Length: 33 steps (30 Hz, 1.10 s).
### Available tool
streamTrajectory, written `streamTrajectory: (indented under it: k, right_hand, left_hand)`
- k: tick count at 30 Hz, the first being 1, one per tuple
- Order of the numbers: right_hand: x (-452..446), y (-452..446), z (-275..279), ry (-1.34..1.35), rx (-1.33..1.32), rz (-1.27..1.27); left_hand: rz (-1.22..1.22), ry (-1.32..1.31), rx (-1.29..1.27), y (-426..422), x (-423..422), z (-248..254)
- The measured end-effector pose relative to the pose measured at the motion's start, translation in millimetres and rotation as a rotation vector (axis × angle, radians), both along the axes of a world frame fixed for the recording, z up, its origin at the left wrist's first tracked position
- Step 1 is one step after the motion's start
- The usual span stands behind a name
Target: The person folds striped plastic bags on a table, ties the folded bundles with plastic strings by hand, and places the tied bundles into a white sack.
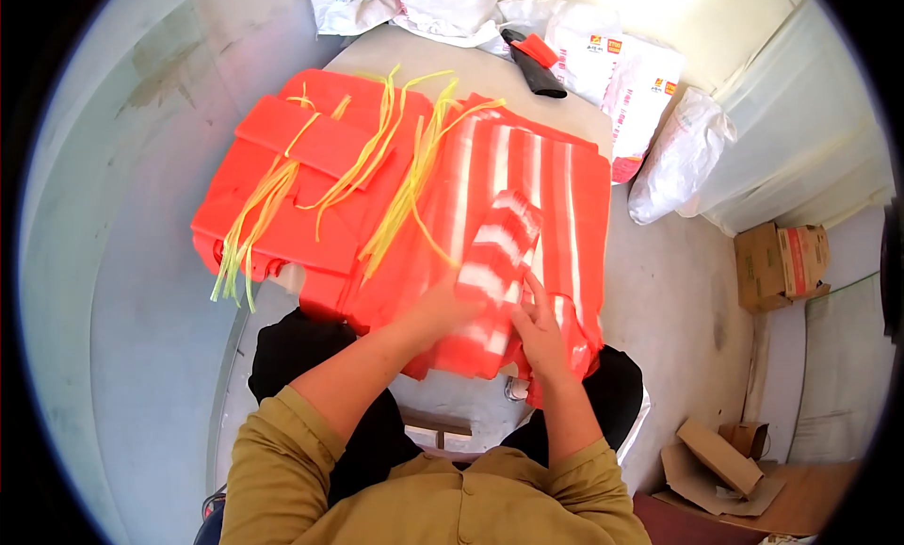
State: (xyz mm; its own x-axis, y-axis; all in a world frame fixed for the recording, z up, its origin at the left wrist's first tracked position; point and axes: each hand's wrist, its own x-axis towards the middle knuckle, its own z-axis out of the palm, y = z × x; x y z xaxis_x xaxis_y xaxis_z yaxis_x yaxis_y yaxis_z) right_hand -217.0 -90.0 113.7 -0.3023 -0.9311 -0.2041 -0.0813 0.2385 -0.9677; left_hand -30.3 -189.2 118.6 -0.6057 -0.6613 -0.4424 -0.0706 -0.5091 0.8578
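A narrow folded bundle of red-and-white striped plastic [499,253], which looks like thin bags, lies slanted between my two hands. My left hand [443,311] presses against its left side; the fingers are blurred and partly merge with the red. At the right edge, my right hand [542,333] grips it with the thumb and forefinger raised. Underneath spreads a stack of wider red-and-white striped plastic sheets [572,220]. Left of it sit piled red folded packs [320,201]. Loose yellow plastic ties [414,187] are draped over both piles, and one bunch circles the top pack.
The piles rest on a pale table [414,50] in front of my knees. A black-and-red object [539,65] lies at its far edge. White printed sacks [640,93] stand behind. Cardboard boxes [782,262] are at the right, with opened cardboard [720,470] lower right.
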Motion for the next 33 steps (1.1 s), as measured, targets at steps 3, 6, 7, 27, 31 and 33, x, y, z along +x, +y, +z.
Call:
streamTrajectory:
  k: [3,6,7,27,31,33]
  right_hand:
    - [-28,-2,19,0.251,0.036,0.123]
    - [-48,-1,36,0.801,-0.048,0.163]
    - [-53,-2,36,0.881,-0.096,0.103]
    - [-81,5,38,-0.073,0.028,-0.034]
    - [-51,-10,36,-0.378,-0.104,-0.203]
    - [-42,-19,33,-0.402,-0.111,-0.259]
  left_hand:
    - [0.046,-0.156,-0.227,-1,2,12]
    - [0.048,-0.121,-0.315,-1,11,24]
    - [0.009,-0.196,-0.385,-3,14,22]
    - [0.036,-0.816,-1.108,-52,20,21]
    - [0.128,-0.469,-0.77,-52,21,19]
    - [0.154,-0.326,-0.605,-56,23,12]
